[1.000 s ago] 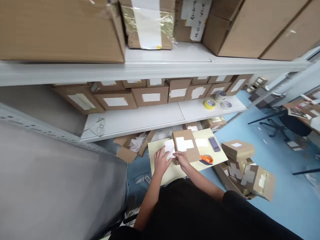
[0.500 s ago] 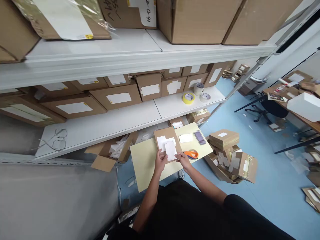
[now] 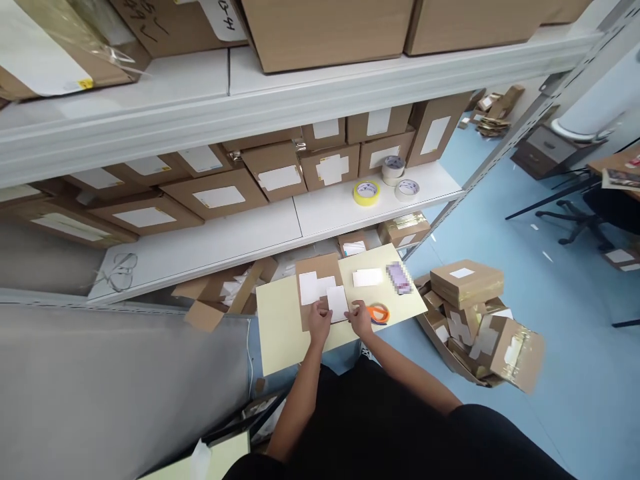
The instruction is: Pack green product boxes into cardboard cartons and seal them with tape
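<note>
Brown cardboard lies before us in the head view: a flat box on the pale yellow tabletop, with white patches on its upper face. Over the box's right side, towards our body, is a white paper slip, with our two hands at its near end. Our left hand has its fingers bent at the slip's lower left, and our right hand has its fingers drawn in at the lower right corner; both look only slightly parted, and we cannot tell whether either pinches the paper or merely touches it. Right of the box we see white papers, a pixelated purple object and, near our right hand, an orange ring-shaped item. Beyond the tabletop, a grey-white shelf bears labelled cartons, a yellow tape roll and paler rolls. On the blue floor to our right, more boxes are heaped together.
</note>
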